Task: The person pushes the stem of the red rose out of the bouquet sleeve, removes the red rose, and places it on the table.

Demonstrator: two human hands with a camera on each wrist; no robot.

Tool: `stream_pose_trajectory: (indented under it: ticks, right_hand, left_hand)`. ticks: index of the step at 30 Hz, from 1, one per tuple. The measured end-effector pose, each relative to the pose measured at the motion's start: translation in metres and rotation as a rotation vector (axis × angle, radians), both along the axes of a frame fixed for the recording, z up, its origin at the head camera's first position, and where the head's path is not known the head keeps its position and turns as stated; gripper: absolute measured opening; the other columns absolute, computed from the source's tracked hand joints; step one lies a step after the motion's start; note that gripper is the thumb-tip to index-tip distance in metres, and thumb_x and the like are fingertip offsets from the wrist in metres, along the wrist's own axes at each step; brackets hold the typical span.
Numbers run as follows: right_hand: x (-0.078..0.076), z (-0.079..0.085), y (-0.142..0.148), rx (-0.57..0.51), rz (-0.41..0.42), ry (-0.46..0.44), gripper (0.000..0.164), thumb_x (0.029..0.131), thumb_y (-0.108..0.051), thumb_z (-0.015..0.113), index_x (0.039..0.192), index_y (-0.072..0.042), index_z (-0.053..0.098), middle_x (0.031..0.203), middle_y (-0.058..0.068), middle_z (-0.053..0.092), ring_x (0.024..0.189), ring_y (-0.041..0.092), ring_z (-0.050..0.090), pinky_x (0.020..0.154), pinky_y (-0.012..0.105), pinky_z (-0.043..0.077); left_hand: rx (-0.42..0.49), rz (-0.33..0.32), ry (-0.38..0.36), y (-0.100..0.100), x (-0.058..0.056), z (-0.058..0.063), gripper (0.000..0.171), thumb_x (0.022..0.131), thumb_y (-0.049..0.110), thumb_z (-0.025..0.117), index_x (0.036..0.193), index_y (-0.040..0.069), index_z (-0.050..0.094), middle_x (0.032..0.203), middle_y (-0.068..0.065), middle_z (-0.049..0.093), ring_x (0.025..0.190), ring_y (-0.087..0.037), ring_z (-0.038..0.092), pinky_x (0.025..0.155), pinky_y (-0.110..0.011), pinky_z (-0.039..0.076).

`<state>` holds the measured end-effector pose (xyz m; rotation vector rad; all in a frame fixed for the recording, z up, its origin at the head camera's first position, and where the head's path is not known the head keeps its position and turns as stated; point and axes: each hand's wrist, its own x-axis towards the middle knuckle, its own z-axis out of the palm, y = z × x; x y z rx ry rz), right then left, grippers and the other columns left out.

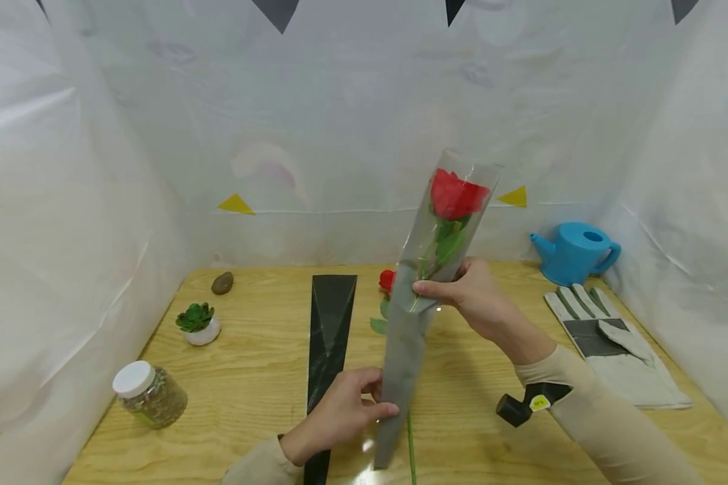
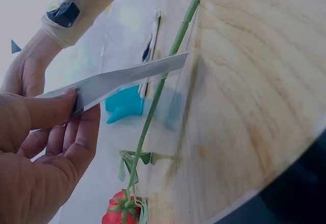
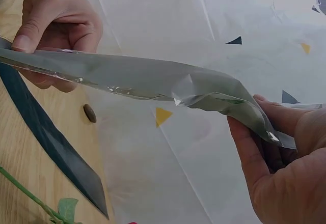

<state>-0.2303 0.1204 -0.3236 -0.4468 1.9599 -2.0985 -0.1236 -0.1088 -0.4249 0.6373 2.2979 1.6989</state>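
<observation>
A red rose (image 1: 457,195) stands inside a tapered flower sleeve (image 1: 404,350), clear at the top and grey below, tilted with its bloom up and to the right. My right hand (image 1: 485,303) grips the sleeve below the bloom, thumb across the front. Near the narrow bottom end, my left hand (image 1: 350,407) pinches it between thumb and fingers. In the right wrist view the grey part (image 3: 147,76) spans both hands and bends by the right one. A second rose (image 2: 122,210) lies on the table behind, partly hidden by the sleeve in the head view.
A flat black sleeve (image 1: 332,316) lies left of centre on the wooden table (image 1: 255,364). Along the left are a stone (image 1: 222,283), a potted succulent (image 1: 200,330) and a white-lidded jar (image 1: 158,401). At right stand a blue watering can (image 1: 573,256) and work gloves (image 1: 619,350).
</observation>
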Motion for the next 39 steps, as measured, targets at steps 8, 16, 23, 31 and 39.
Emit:
stream_pose_trajectory:
  ticks: [8, 16, 23, 31, 39]
  right_hand:
    - [-0.001, 0.002, 0.005, 0.002, 0.003, -0.003, 0.043, 0.088, -0.004, 0.075, 0.125, 0.003, 0.055, 0.118, 0.010, 0.063, 0.107, 0.026, 0.061, 0.093, 0.041, 0.050]
    - [0.003, 0.003, 0.003, 0.006, 0.002, 0.013, 0.045, 0.087, -0.007, 0.077, 0.125, 0.001, 0.055, 0.120, 0.013, 0.061, 0.108, 0.026, 0.060, 0.091, 0.039, 0.051]
    - [0.006, 0.004, 0.002, 0.033, 0.007, 0.034, 0.044, 0.086, -0.006, 0.078, 0.125, 0.000, 0.056, 0.119, 0.012, 0.062, 0.106, 0.027, 0.061, 0.088, 0.040, 0.052]
    - [0.007, 0.002, 0.002, 0.104, 0.007, 0.070, 0.052, 0.083, -0.010, 0.081, 0.127, 0.002, 0.055, 0.121, 0.015, 0.060, 0.107, 0.030, 0.059, 0.088, 0.040, 0.052]
    - [0.011, -0.003, 0.000, 0.073, 0.048, 0.059, 0.050, 0.083, -0.006, 0.080, 0.125, 0.000, 0.054, 0.120, 0.017, 0.059, 0.106, 0.031, 0.060, 0.088, 0.043, 0.052]
  left_hand:
    - [-0.020, -0.030, 0.002, -0.005, -0.002, 0.003, 0.012, 0.086, 0.009, 0.078, 0.090, 0.009, 0.066, 0.086, -0.001, 0.063, 0.082, -0.009, 0.059, 0.072, -0.024, 0.055]
    - [0.070, -0.011, -0.021, 0.001, -0.002, 0.005, 0.034, 0.091, 0.018, 0.075, 0.121, 0.005, 0.067, 0.108, -0.001, 0.070, 0.097, -0.013, 0.067, 0.075, -0.028, 0.055]
    - [0.045, 0.043, 0.011, 0.004, 0.001, 0.005, 0.028, 0.089, 0.014, 0.075, 0.115, 0.006, 0.069, 0.105, -0.003, 0.071, 0.095, -0.015, 0.067, 0.074, -0.027, 0.055]
    - [0.080, 0.053, 0.029, 0.007, 0.004, 0.001, 0.019, 0.090, 0.016, 0.075, 0.105, 0.006, 0.070, 0.102, -0.001, 0.070, 0.095, -0.014, 0.067, 0.071, -0.027, 0.056]
    - [0.113, 0.055, 0.019, 0.008, 0.007, 0.000, 0.011, 0.089, 0.012, 0.075, 0.093, 0.006, 0.067, 0.098, -0.001, 0.069, 0.095, -0.015, 0.067, 0.070, -0.028, 0.056]
